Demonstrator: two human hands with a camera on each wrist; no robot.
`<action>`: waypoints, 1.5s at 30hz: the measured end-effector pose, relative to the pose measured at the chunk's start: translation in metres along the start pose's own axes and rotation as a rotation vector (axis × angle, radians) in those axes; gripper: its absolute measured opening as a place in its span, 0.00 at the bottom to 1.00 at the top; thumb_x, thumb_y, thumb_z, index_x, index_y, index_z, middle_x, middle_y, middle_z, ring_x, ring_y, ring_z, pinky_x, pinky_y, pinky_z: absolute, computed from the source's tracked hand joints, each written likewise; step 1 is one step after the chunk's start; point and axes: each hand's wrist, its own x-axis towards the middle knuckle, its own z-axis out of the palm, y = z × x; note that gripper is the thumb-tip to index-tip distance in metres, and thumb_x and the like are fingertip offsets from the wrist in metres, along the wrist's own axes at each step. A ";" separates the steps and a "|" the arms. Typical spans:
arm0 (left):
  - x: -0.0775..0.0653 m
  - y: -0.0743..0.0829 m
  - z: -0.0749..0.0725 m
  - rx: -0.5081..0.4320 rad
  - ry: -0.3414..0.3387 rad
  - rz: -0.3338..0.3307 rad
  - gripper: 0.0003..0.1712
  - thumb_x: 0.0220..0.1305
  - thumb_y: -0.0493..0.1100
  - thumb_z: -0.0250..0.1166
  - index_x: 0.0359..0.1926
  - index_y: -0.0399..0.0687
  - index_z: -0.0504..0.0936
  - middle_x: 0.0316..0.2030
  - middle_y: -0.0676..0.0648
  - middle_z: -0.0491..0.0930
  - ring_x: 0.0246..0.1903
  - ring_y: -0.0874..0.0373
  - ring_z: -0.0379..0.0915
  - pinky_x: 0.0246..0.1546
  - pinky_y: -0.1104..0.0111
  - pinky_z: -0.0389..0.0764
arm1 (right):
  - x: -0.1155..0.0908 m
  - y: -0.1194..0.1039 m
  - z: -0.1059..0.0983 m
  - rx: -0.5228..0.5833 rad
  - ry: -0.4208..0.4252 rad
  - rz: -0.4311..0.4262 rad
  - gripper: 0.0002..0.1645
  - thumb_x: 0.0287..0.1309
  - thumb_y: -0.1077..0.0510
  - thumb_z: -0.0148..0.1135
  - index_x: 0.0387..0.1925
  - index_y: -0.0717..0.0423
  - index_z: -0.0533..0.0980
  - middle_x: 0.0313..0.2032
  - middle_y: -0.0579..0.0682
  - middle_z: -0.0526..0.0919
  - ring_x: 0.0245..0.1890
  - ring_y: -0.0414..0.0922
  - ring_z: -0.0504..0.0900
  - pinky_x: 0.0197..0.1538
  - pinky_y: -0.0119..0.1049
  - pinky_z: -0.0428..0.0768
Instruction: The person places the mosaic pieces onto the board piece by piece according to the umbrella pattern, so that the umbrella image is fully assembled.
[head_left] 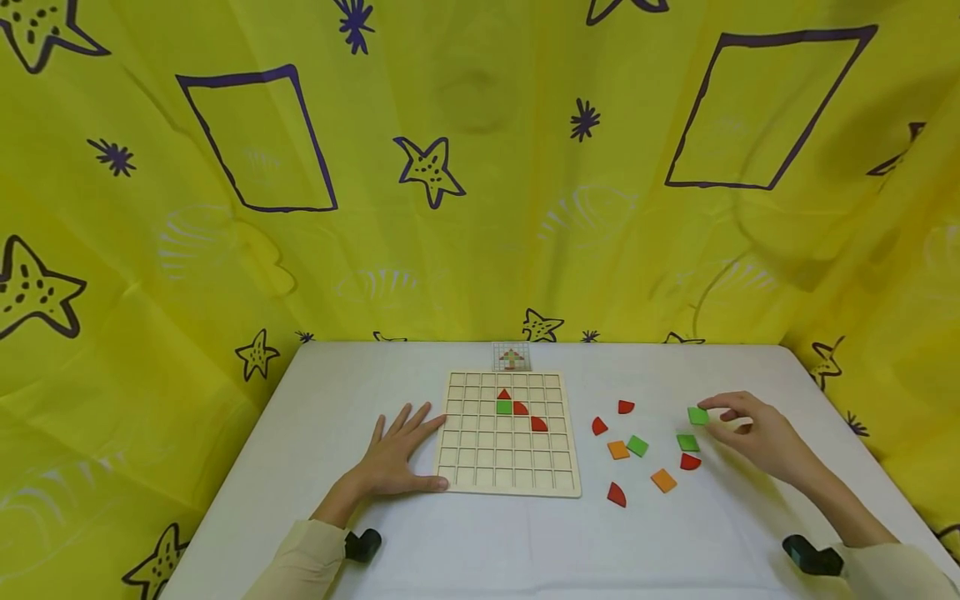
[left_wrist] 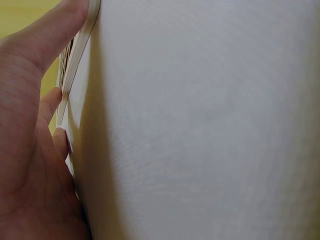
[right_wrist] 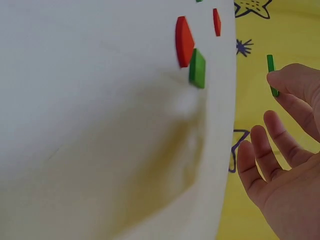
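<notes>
A wooden grid board (head_left: 502,450) lies on the table; on it sit a red triangle (head_left: 504,394), a green square (head_left: 504,407) and two red quarter-circle tiles (head_left: 539,424). My left hand (head_left: 397,458) has its fingers spread and touches the board's left edge with thumb and index finger. Off to the right, my right hand (head_left: 761,437) pinches a green square tile (head_left: 698,416) between thumb and index finger, raised above the table; its edge shows in the right wrist view (right_wrist: 270,63). Below it lies another green square tile (head_left: 687,443), beside a red quarter-circle (head_left: 690,462).
Between board and right hand lie scattered tiles: orange squares (head_left: 663,481), a green square (head_left: 637,446) and red quarter-circles (head_left: 617,495). A small card with a gridded picture (head_left: 512,357) is behind the board. A yellow patterned curtain (head_left: 480,250) surrounds the white table (head_left: 360,375).
</notes>
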 end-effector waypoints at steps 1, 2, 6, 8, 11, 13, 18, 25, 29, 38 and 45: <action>0.000 0.000 0.000 0.000 0.001 0.001 0.60 0.50 0.73 0.73 0.80 0.60 0.61 0.81 0.45 0.48 0.80 0.37 0.32 0.71 0.31 0.29 | 0.002 -0.002 0.000 0.003 0.001 -0.007 0.17 0.60 0.64 0.72 0.52 0.57 0.83 0.50 0.60 0.81 0.40 0.24 0.73 0.37 0.26 0.81; 0.000 0.000 0.000 0.001 0.001 0.003 0.60 0.50 0.73 0.73 0.80 0.60 0.61 0.81 0.45 0.48 0.80 0.37 0.32 0.71 0.31 0.29 | 0.004 -0.005 -0.001 0.008 0.004 -0.014 0.17 0.60 0.64 0.72 0.52 0.57 0.83 0.51 0.60 0.81 0.40 0.25 0.74 0.37 0.26 0.81; 0.000 0.000 0.000 0.005 0.004 0.004 0.60 0.51 0.74 0.73 0.80 0.60 0.61 0.81 0.45 0.48 0.80 0.38 0.33 0.71 0.31 0.29 | 0.010 -0.014 0.001 0.027 0.015 -0.050 0.17 0.60 0.65 0.72 0.51 0.57 0.83 0.50 0.59 0.81 0.40 0.27 0.75 0.37 0.25 0.80; 0.000 0.000 0.000 0.006 0.005 0.004 0.60 0.50 0.74 0.73 0.80 0.61 0.61 0.81 0.45 0.48 0.80 0.38 0.33 0.71 0.31 0.29 | 0.013 -0.018 0.002 0.031 0.017 -0.062 0.17 0.59 0.66 0.72 0.51 0.58 0.83 0.50 0.59 0.81 0.40 0.28 0.75 0.37 0.25 0.80; 0.000 0.001 -0.001 0.000 0.006 0.006 0.60 0.50 0.74 0.73 0.80 0.60 0.61 0.81 0.45 0.48 0.80 0.38 0.33 0.71 0.31 0.29 | 0.017 -0.024 0.004 0.030 0.016 -0.068 0.17 0.59 0.66 0.72 0.51 0.58 0.83 0.50 0.58 0.81 0.40 0.32 0.77 0.37 0.25 0.81; 0.000 0.001 -0.001 0.000 0.005 0.008 0.60 0.50 0.74 0.73 0.80 0.60 0.61 0.81 0.45 0.48 0.80 0.37 0.33 0.71 0.30 0.29 | 0.020 -0.027 0.007 0.032 0.010 -0.071 0.17 0.59 0.66 0.72 0.51 0.58 0.83 0.50 0.58 0.81 0.40 0.39 0.79 0.37 0.25 0.81; -0.001 0.000 -0.001 0.002 0.006 0.012 0.60 0.51 0.74 0.72 0.80 0.60 0.61 0.81 0.45 0.48 0.80 0.37 0.33 0.71 0.30 0.30 | 0.028 -0.035 0.013 0.054 -0.013 -0.080 0.17 0.59 0.66 0.73 0.51 0.57 0.83 0.51 0.60 0.81 0.41 0.54 0.80 0.37 0.27 0.81; -0.001 0.000 -0.002 0.001 0.004 0.011 0.60 0.51 0.74 0.73 0.80 0.60 0.61 0.81 0.45 0.48 0.80 0.38 0.33 0.71 0.30 0.29 | 0.042 -0.053 0.024 0.101 -0.069 -0.066 0.16 0.61 0.64 0.72 0.51 0.58 0.83 0.52 0.59 0.80 0.44 0.56 0.80 0.40 0.29 0.82; -0.001 0.000 -0.002 -0.001 0.000 0.007 0.60 0.51 0.74 0.73 0.80 0.60 0.61 0.81 0.45 0.48 0.80 0.38 0.32 0.71 0.31 0.29 | 0.051 -0.065 0.033 0.118 -0.079 -0.097 0.16 0.61 0.66 0.71 0.51 0.58 0.83 0.51 0.58 0.81 0.44 0.56 0.80 0.40 0.30 0.83; -0.001 0.002 -0.005 -0.003 0.000 0.015 0.59 0.51 0.73 0.73 0.80 0.59 0.61 0.81 0.44 0.48 0.80 0.37 0.33 0.71 0.30 0.29 | 0.072 -0.092 0.061 0.170 -0.133 -0.092 0.16 0.62 0.65 0.71 0.52 0.56 0.83 0.52 0.56 0.81 0.48 0.59 0.80 0.44 0.34 0.83; -0.001 0.002 -0.004 -0.005 -0.005 0.008 0.59 0.51 0.72 0.73 0.80 0.59 0.61 0.81 0.44 0.48 0.80 0.37 0.33 0.71 0.31 0.29 | 0.086 -0.111 0.088 0.206 -0.163 -0.104 0.15 0.62 0.64 0.70 0.51 0.56 0.83 0.53 0.56 0.80 0.47 0.56 0.80 0.44 0.37 0.83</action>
